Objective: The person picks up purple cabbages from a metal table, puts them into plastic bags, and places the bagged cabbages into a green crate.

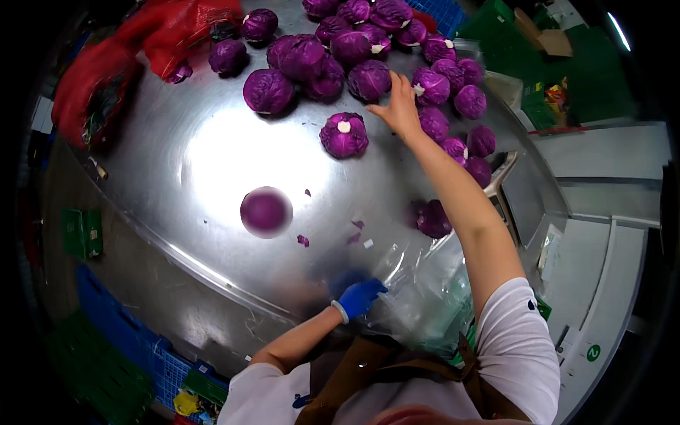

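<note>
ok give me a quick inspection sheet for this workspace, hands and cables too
surface: shiny metal table, with strong glare near its middle
job's things: purple cabbages, mostly piled on the far side; one round purple shape nearer the person is blurred
clutter: purple leaf scraps on the table; clear plastic bags near the person; red net sacks far left
hands: right hand bare, spread beside a cabbage in the pile, contact unclear; left hand in a blue glove by the plastic bags, grip unclear
cables: nothing seen
surroundings: small green crate on the floor to the left
</note>
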Tool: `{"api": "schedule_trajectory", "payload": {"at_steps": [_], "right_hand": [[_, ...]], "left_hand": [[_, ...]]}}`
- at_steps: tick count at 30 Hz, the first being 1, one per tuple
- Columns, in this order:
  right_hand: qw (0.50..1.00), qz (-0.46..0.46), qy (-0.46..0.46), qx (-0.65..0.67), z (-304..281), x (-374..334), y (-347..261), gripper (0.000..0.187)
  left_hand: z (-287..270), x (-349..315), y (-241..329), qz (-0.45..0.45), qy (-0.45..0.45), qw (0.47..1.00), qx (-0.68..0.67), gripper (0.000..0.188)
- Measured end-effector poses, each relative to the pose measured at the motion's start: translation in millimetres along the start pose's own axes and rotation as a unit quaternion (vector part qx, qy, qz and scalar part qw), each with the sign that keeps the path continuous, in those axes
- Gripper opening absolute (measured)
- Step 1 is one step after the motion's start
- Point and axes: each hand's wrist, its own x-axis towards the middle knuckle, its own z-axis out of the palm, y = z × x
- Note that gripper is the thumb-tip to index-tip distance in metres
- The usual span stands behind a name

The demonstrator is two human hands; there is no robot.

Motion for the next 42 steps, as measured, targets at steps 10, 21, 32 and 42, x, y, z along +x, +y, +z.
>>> {"api": "schedule_trajectory", "payload": {"at_steps": [10, 21, 32, 42], "right_hand": [[0.992, 0.076, -0.1, 0.001, 54.5, 64.0, 53.5, 0.105], [0.296, 0.384, -0.168, 0.858, -107.4, -336.3, -20.3, 0.091], [0.743, 0.444, -0.209, 0.456, -165.5, -500.9, -78.7, 0.08], [0.965, 0.241, -0.04, 0.099, -152.9, -541.9, -116.2, 0.087]], "left_hand": [[-14.6, 3.5, -6.7, -0.014, -0.019, 0.999, 0.031, 0.031], [-13.9, 16.0, 26.6, -0.035, -0.007, 0.998, 0.058, 0.044], [-26.5, -36.2, 119.3, -0.005, -0.051, 0.998, -0.025, 0.083], [-10.5, -76.0, 151.8, 0.028, -0.063, 0.982, 0.177, 0.084]]}}
